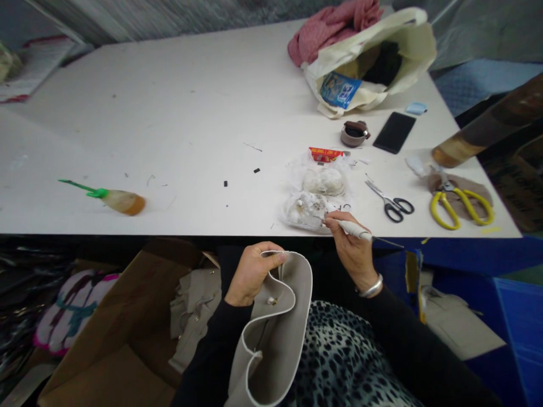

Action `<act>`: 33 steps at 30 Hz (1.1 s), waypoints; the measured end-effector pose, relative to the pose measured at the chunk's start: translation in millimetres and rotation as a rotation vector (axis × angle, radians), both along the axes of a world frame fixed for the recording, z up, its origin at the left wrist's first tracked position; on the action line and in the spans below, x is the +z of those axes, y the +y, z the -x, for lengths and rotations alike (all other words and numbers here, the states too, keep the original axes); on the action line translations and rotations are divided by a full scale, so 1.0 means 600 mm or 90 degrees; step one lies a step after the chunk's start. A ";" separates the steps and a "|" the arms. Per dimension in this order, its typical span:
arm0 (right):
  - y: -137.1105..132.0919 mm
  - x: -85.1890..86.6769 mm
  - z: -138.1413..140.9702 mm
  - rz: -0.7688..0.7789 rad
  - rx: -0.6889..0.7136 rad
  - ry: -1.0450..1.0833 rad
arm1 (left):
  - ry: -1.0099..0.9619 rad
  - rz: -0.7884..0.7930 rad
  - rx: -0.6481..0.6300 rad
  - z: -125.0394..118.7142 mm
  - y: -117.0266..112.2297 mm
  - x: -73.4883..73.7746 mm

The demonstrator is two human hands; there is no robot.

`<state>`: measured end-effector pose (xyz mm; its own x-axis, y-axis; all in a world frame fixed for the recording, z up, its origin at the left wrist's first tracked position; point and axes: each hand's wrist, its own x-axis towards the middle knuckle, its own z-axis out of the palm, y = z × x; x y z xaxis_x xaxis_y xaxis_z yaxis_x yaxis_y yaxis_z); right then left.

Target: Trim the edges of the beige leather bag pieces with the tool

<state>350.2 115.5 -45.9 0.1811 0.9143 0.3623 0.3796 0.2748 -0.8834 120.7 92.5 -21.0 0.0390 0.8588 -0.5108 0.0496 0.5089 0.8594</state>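
My left hand is closed on the upper edge of a beige leather bag, which hangs open over my lap below the table edge. Its rim curves in waves, and a small metal fitting shows inside. In my right hand is a thin tool with a white wrapped handle, pinched between thumb and fingers. The tool's front end is at a white, dirt-specked lump in clear plastic; whether they touch I cannot tell. Behind that lies a second pale wrapped lump.
Right of the lumps are black-handled scissors, yellow-handled pliers, a phone and a brown round container. A squeeze bottle with green nozzle lies left. Behind stands a cream bag. A cardboard box holds beige pieces.
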 end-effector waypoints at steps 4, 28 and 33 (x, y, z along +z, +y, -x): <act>0.002 0.002 -0.002 -0.053 0.022 -0.123 | -0.047 0.029 0.017 0.008 0.000 -0.004; -0.044 0.013 0.018 0.235 0.325 0.316 | -0.072 0.054 -0.073 0.010 -0.004 -0.005; -0.042 0.013 0.021 0.225 0.342 0.309 | -0.070 0.051 -0.083 0.008 -0.005 -0.006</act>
<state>337.5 90.5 -38.3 -0.2535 0.9669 0.0289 -0.1736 -0.0161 -0.9847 115.7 89.2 -24.5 0.2071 0.7991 -0.5644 0.0270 0.5720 0.8198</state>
